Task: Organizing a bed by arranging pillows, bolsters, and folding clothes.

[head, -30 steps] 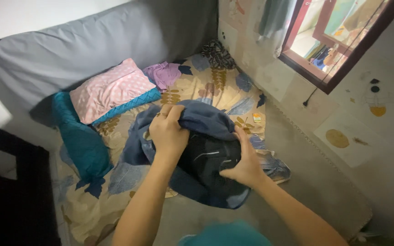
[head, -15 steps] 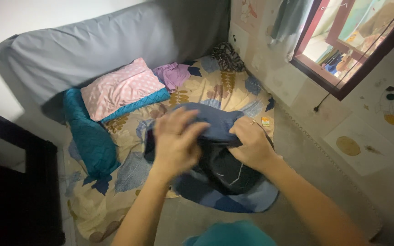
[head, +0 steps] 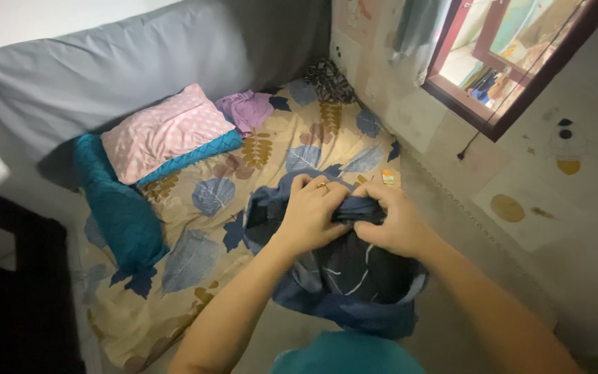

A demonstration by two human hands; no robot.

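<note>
The dark blue garment (head: 344, 277) is bunched up between both hands, its top edge gathered into a tight roll right at the fingers while the rest hangs and spreads below the wrists, showing a black inner side with pale lines. The left hand (head: 311, 216) is clenched on the rolled edge from the left, a ring showing on one finger. The right hand (head: 392, 220) is closed on the same roll from the right, and the two sets of knuckles sit just beside each other.

Under the garment and reaching beyond the hands lies a leaf-patterned bedsheet (head: 195, 228). Further out to the left of the grip, a pink dotted pillow (head: 164, 131) rests on a teal quilted cushion (head: 115, 208). A crumpled purple cloth (head: 246, 111) lies just beyond the pillow. Off to the right, above the grip, is a red-framed window (head: 506, 62).
</note>
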